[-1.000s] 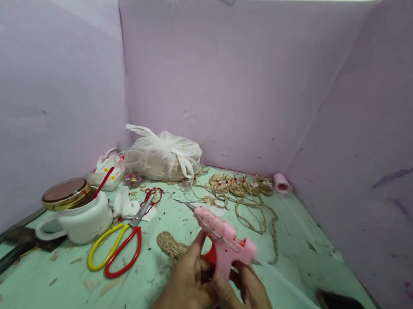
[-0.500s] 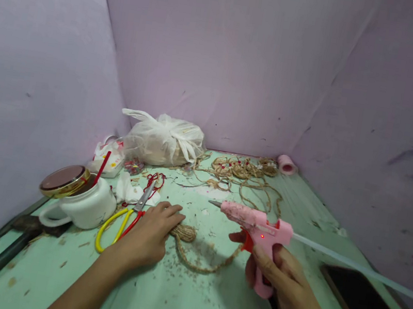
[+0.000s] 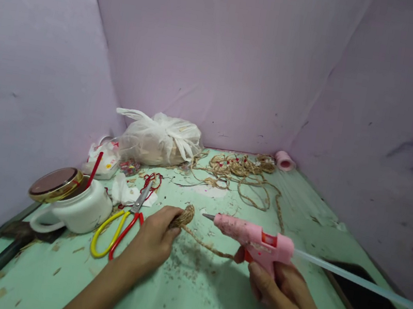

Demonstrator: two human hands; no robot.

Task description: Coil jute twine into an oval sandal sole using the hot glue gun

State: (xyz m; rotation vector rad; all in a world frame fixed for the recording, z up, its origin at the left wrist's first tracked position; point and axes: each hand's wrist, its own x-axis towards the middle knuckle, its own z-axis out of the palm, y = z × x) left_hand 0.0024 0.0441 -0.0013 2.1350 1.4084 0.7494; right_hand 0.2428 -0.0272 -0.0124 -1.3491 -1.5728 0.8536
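My left hand (image 3: 156, 235) pinches a small coil of jute twine (image 3: 185, 216), held slightly up off the table. A strand of twine (image 3: 211, 249) runs from the coil toward my right hand (image 3: 279, 291). That hand is wrapped round a pink hot glue gun (image 3: 252, 237), its metal nozzle pointing left, close to the coil but apart from it. From the gun's back a long clear glue stick (image 3: 351, 281) sticks out. Beside my left wrist lie scissors (image 3: 127, 223) with one yellow and one red handle.
At left, a white mug (image 3: 83, 211) holds a red stick, with a gold-rimmed lid against it; a hammer (image 3: 16, 242) lies nearby. Farther back are a plastic bag (image 3: 159, 139), twine pieces with red beads (image 3: 236, 164) and a pink roll (image 3: 285, 161). A dark phone-like slab (image 3: 366, 305) lies at right.
My left hand has picked the twine coil up from the table and tilted it upright. The glue gun has moved slightly down, its nozzle now nearer the coil.
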